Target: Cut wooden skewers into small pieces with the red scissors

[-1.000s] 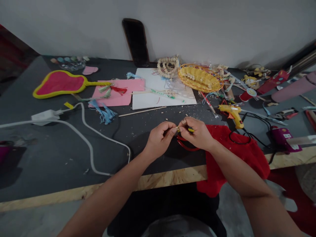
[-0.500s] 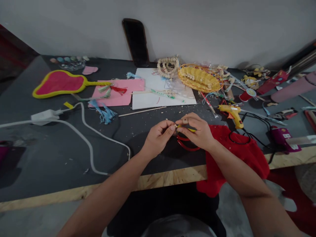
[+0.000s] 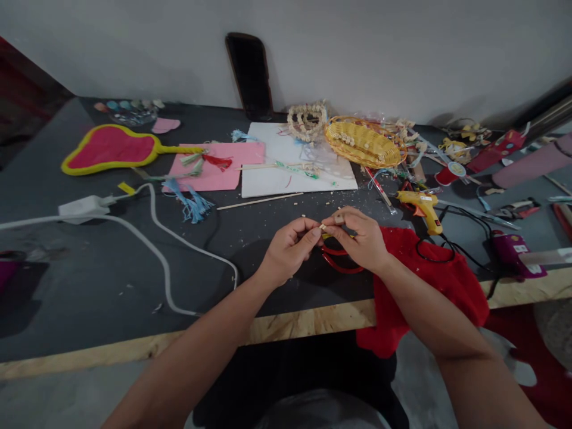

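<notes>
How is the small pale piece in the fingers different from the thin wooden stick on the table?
Size: the small pale piece is short and tiny, while the thin wooden stick is much longer. Place: the piece is held where the fingers of the left hand and right hand meet; the stick lies untouched on the table. Both share a pale, light colour.

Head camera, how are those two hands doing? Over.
Left hand and right hand pinched together on a small pale piece. Red-handled tool below, partly hidden. Red cloth near right hand.
</notes>
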Available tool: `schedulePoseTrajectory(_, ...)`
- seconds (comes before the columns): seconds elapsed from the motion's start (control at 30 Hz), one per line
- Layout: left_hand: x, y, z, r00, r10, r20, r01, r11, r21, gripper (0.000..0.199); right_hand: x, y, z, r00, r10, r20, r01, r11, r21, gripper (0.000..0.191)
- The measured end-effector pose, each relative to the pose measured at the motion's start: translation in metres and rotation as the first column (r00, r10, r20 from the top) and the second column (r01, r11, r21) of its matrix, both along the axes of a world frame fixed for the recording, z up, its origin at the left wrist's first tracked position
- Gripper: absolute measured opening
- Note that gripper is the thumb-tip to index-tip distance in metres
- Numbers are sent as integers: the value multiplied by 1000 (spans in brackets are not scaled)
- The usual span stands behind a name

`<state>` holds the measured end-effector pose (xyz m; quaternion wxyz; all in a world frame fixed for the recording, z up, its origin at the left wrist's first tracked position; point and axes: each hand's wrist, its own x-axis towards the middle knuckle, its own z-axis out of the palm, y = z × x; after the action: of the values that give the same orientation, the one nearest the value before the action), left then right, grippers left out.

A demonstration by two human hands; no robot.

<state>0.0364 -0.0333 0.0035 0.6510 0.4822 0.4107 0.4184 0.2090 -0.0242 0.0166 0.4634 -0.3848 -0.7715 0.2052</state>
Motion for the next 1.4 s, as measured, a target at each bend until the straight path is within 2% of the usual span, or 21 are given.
schedulePoseTrajectory(0.77,-1,-1,5,998,-24,-59,27,998,58,32,1,0,-1,1000,11,-16,-11,1000,-15,5)
schedulePoseTrajectory(1.0,-1,-2,7,997,-24,-69,28,998,51,34,2,0,0,999,-13,34,13,1000,2,10)
schedulePoseTrajectory(1.33,-1,-2,5,999,-9,-48,11,999,40,31,1,0,-1,998,12,62,-13,1000,18,8)
schedulePoseTrajectory(1.4,-1,-1,4,999,20,-36,-19,999,40,30,5,2,1,998,-14,61,13,999,29,8)
